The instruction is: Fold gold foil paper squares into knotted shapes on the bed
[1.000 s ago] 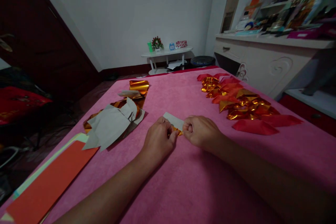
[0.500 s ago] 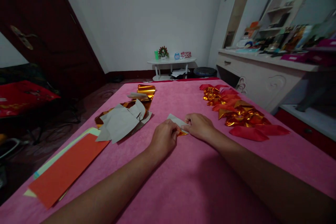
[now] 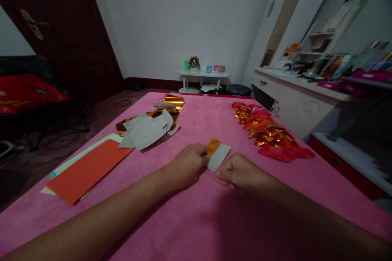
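A small folded piece of foil paper (image 3: 219,156), gold on one part and pale grey on the other, lies tilted on the pink cloth between my hands. My left hand (image 3: 193,162) pinches its left edge, fingers closed. At its lower right corner my right hand (image 3: 240,173) is curled, the fingertips gripping the paper's edge. To the left lies a heap of cut foil paper (image 3: 145,130), grey side up. Folded gold and red paper pieces (image 3: 269,134) sit in a row at the right.
Orange paper sheets (image 3: 92,169) lie stacked on paler ones at the left. A gold foil roll (image 3: 174,101) is at the table's far left. Beyond the pink-covered table (image 3: 202,118) stands a small white table (image 3: 199,74); a white dresser (image 3: 294,96) stands to the right.
The paper has been turned, so its gold part now shows at the upper left. My right hand has come nearer to me, to the paper's lower right. The view has shifted slightly.
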Tool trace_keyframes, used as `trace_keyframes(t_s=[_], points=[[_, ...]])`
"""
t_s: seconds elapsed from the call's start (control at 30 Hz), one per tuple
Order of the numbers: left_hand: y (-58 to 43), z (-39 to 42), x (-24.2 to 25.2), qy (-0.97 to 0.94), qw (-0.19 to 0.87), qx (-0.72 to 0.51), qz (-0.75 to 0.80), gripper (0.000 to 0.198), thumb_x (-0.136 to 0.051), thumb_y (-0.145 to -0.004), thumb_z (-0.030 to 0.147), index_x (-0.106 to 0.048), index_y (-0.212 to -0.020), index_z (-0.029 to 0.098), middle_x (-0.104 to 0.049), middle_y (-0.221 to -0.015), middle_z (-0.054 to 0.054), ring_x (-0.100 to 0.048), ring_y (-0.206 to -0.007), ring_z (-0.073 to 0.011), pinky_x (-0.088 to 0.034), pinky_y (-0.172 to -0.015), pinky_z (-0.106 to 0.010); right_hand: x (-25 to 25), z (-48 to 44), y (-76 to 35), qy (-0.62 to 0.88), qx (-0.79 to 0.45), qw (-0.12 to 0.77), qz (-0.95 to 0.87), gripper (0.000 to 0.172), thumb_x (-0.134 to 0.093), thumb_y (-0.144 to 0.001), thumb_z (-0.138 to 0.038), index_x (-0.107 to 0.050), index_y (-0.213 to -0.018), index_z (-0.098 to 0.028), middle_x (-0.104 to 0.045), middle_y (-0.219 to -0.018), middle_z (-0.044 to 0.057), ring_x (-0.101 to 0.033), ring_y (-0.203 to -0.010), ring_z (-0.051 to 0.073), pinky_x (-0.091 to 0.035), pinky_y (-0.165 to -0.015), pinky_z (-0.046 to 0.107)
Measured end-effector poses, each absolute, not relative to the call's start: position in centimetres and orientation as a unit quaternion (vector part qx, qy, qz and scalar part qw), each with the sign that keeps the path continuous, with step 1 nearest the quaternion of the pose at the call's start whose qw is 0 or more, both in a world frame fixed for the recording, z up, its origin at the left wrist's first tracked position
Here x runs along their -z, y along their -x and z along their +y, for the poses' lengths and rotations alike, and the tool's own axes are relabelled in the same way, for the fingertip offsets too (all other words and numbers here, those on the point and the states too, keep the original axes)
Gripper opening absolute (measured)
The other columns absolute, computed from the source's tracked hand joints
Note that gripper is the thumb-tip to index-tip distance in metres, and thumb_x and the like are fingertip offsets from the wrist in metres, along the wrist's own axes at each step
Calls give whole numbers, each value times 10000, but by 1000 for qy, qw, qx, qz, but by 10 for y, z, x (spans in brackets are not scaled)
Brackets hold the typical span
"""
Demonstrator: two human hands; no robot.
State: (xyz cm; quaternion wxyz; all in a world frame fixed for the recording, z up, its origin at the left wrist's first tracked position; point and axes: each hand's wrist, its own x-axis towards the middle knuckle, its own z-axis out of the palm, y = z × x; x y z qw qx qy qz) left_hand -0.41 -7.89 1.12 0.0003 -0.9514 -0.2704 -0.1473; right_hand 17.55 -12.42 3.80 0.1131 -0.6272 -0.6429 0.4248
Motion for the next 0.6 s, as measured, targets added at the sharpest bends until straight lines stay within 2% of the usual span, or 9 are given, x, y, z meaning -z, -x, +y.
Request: trace_keyframes(t_s=[0.1,0.17,0.2,0.3,0.47,0.6], points=[[6,-82,-6,947,-23,166,-274,241,-462,-841,145,-654,-986,159,-621,-894,-94,-548,-858,-197,-425,-780,-323,-37,-121,-183,646,-208,198,-707,269,-554,-758,-282,-539,-514,-169,-508,-478,-12,-434,-448,90,-246,-428,224],[8,-84,-5,945,-31,175,-273,236,-455,-844,139,-651,-973,156,-638,-882,-88,-559,-859,-197,-427,-786,-324,-32,-110,-185,613,-133,262,-733,147,-548,-750,-228,-609,-625,-181,-583,-590,-5,-493,-537,110,-297,-485,226],[8,-84,-5,945,-34,178,-273,235,-451,-844,134,-649,-969,156,-645,-879,-83,-563,-859,-196,-428,-791,-325,-28,-105,-185,589,-124,282,-747,112,-539,-743,-192,-635,-686,-190,-613,-652,-1,-519,-583,118,-329,-522,227],[12,-88,-6,942,-44,188,-273,239,-455,-830,114,-643,-968,165,-663,-904,-69,-569,-894,-197,-426,-830,-332,-12,-93,-181,519,-143,307,-785,201,-497,-718,-96,-662,-753,-205,-654,-804,12,-566,-709,132,-390,-635,235],[21,-94,-5,929,-80,212,-291,268,-492,-787,99,-656,-970,207,-675,-974,-44,-562,-995,-210,-424,-889,-352,0,-94,-179,487,-212,306,-790,329,-445,-594,10,-629,-775,-194,-625,-829,6,-547,-709,122,-405,-643,229],[25,-91,2,918,-122,245,-287,329,-488,-785,94,-674,-1013,242,-684,-1004,-25,-574,-1014,-197,-433,-917,-353,-6,-105,-183,439,-250,290,-813,425,-479,-523,31,-592,-865,-195,-599,-905,8,-542,-814,141,-422,-722,241]])
